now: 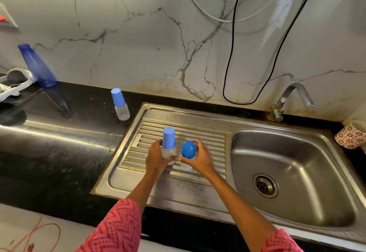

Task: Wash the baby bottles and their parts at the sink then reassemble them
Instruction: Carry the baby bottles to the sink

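Over the ribbed steel drainboard (208,143), our left hand (156,158) grips a clear baby bottle with tall light-blue cap (168,140), our right hand (198,159) a clear bottle with domed dark-blue cap (188,149).

place: home kitchen | clues: shiny metal sink (293,174) with a bumpy draining side | bent tap (291,99) by the wall | black counter (59,143) | marble-look wall (138,34) | flowery cup (349,137) by the sink
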